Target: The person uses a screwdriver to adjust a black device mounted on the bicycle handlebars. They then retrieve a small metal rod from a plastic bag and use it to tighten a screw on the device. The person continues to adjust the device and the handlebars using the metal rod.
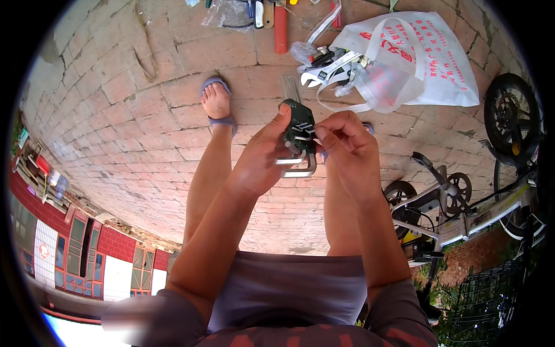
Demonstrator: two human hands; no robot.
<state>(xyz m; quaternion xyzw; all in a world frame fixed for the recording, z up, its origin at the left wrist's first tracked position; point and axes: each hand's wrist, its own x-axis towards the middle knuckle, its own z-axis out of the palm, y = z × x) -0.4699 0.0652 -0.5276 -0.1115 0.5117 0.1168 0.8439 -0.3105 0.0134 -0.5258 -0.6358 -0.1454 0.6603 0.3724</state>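
A hex key set in a dark green plastic holder (299, 118) is in front of me at the middle of the view. My left hand (260, 159) is closed around the holder, its thumb along the upper left side. Large bent silver hex keys (303, 172) stick out at the near end, and straight shanks show beyond the far end. My right hand (352, 147) is at the holder's right side, thumb and forefinger pinched at the tip of a small hex key. Its other fingers are curled, and part of that key is hidden by the fingertips.
A white carrier bag (454, 63) lies at the far right with an adjustable wrench (326, 74) and other tools at its mouth. A red flat tool (280, 32) lies beyond on the brick paving (133, 127). A bicycle (445, 188) is at the right.
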